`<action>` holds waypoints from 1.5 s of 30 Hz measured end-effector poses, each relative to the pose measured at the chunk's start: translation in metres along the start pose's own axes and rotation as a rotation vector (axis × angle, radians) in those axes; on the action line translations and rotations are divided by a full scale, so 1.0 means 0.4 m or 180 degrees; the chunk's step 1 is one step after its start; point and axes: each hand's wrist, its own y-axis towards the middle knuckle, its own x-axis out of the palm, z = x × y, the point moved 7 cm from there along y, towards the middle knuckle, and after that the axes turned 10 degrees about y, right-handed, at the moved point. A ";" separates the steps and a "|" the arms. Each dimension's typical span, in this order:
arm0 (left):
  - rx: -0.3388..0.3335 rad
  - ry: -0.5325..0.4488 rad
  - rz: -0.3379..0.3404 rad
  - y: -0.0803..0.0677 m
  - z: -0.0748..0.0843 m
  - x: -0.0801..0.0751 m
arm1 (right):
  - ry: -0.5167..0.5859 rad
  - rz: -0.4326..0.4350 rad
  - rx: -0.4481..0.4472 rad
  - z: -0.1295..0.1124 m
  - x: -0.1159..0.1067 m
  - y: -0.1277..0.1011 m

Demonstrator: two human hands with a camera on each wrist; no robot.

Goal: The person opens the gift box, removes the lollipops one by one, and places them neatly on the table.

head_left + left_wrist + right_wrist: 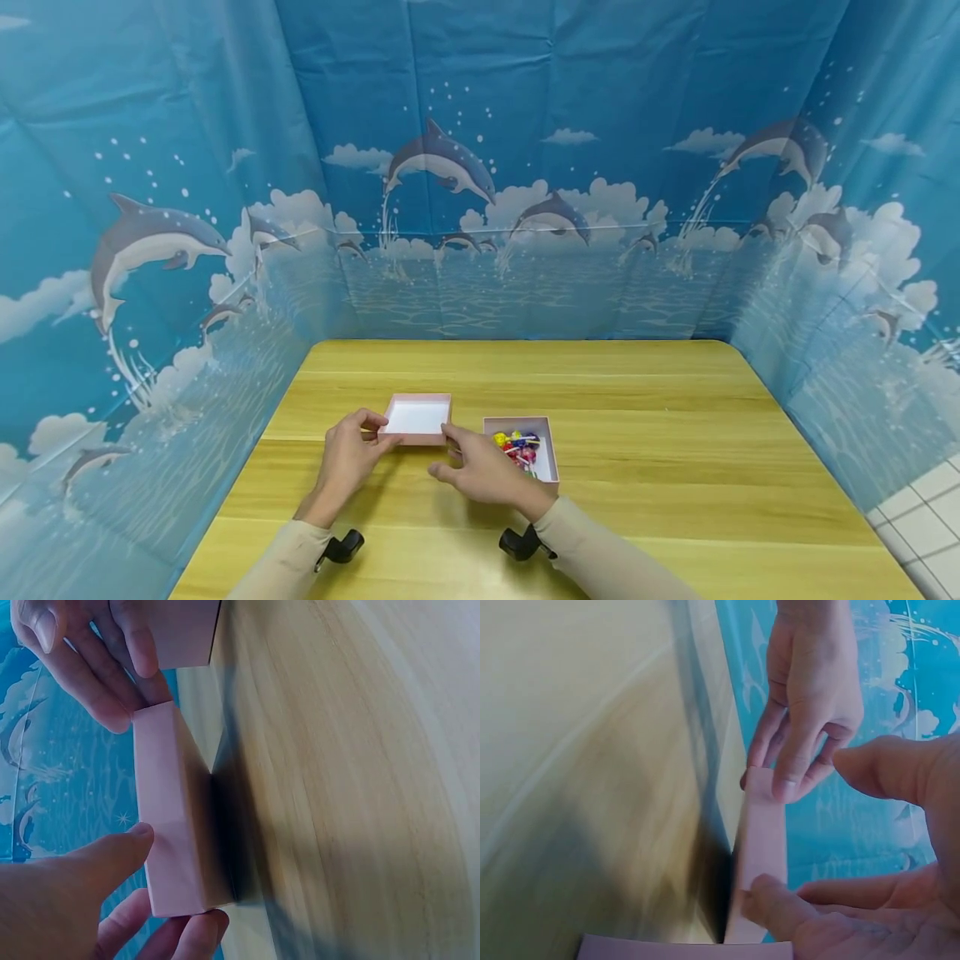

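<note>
My left hand grips the left end of a shallow pink box lid or tray with a white inside. Its thumb presses the near wall, and the other fingers curl round the left end. The near side stands a little off the table, with a dark shadow under it. At the right near corner, my right hand touches the piece with its fingers, its thumb held apart. Partly behind the right hand is a second pink box, holding several colourful lollipops.
Both boxes are over a yellow wood-grain table. A blue dolphin-print curtain hangs round the back and sides. Small black devices are strapped at both wrists. White tiles show at the lower right.
</note>
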 end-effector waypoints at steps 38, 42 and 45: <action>0.0563 0.0251 -0.0041 -0.012 0.124 0.041 | -0.0168 -0.0045 -0.0208 -0.018 -0.047 -0.024; 0.0669 0.0214 -0.0067 -0.014 0.153 0.054 | -0.0206 0.0012 -0.0243 -0.021 -0.067 -0.032; 0.0744 0.0187 -0.0070 -0.017 0.169 0.061 | -0.0241 0.0068 -0.0263 -0.023 -0.082 -0.040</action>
